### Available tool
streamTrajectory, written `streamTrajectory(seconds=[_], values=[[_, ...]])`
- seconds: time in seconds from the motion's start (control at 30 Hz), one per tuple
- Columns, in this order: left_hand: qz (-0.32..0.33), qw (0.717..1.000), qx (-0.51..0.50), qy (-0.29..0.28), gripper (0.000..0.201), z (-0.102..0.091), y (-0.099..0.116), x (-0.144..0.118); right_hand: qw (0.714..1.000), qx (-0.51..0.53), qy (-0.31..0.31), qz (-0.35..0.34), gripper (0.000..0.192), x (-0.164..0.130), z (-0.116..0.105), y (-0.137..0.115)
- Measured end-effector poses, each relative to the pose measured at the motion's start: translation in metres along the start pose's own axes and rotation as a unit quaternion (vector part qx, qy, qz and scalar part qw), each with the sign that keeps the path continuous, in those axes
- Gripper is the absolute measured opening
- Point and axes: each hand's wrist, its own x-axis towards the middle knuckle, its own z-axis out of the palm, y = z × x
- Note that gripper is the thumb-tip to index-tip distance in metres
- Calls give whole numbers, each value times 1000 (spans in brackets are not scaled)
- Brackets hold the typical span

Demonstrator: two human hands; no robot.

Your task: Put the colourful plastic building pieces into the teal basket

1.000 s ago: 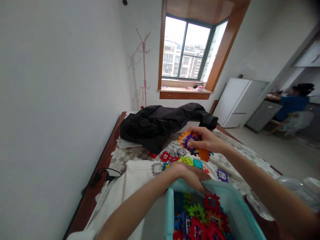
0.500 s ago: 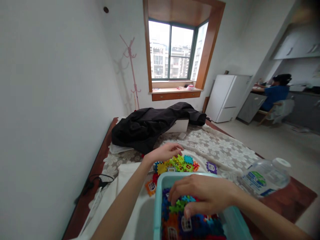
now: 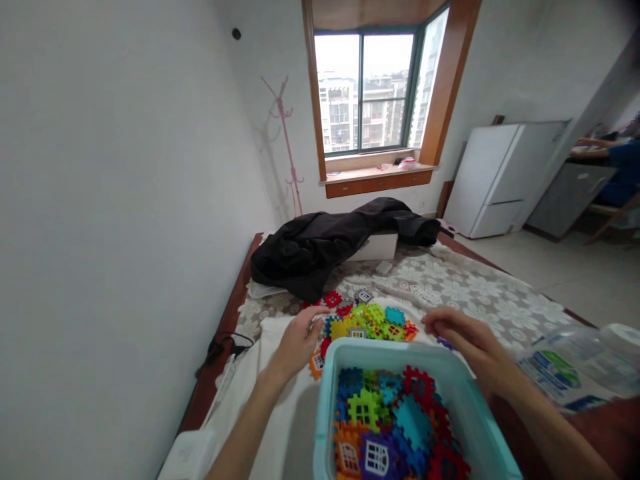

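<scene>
A light-blue plastic bin (image 3: 400, 350) stands in front of me, holding interlocking plastic building pieces (image 3: 365, 408) in green, blue, red, orange and purple. Just beyond its far rim lies a loose pile of similar pieces (image 3: 373, 313), mostly lime green and yellow. At the left edge of that pile is my left hand (image 3: 300, 337), open, fingers bent loosely and holding nothing visible. My right hand (image 3: 470, 340) is on the pile's right side, open, its fingers stretched toward the left. A purple piece (image 3: 445, 343) lies partly hidden beside it.
A large clear plastic bottle (image 3: 565, 367) is at the right. Behind the pile, a black garment (image 3: 325, 247) drapes over a white box (image 3: 383, 247) on the flower-patterned cloth (image 3: 465, 287). A wall runs along the left, with a black cable (image 3: 235, 337) near it. Someone in blue sits far right.
My right hand has come out of the bin and moved to the right of the pile. My left hand has drawn back to the pile's left edge. The view has turned left.
</scene>
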Motion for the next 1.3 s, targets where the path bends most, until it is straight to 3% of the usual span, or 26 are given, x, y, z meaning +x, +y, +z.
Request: streamTrajectory(seconds=[0.07,0.2,0.37,0.5,0.6,0.8,1.03,1.2,1.3], values=[[5,1000,19,13,41,5,-6,-12,995,-55,53,57,33,-6,-2,40],[25,993,111,-25,45,13,-17,-33,985,-150,24,86,45,-18,2,104],[62,962,249,-97,69,9,-23,-58,960,-265,-12,91,55,-29,7,132],[59,952,272,-131,89,10,-26,-67,964,-254,-33,76,50,-23,8,137],[43,947,295,-118,91,18,-31,-61,967,-239,-52,78,43,-10,11,135],[29,946,310,-94,76,28,-44,-29,977,-210,-43,13,20,19,13,109],[111,960,238,-97,59,35,-45,8,987,-112,-93,-76,18,48,25,74],[160,955,220,-120,71,56,-42,38,978,-40,-170,-116,23,66,45,62],[186,954,202,-125,78,65,-39,51,973,-76,-141,-167,52,69,62,70]])
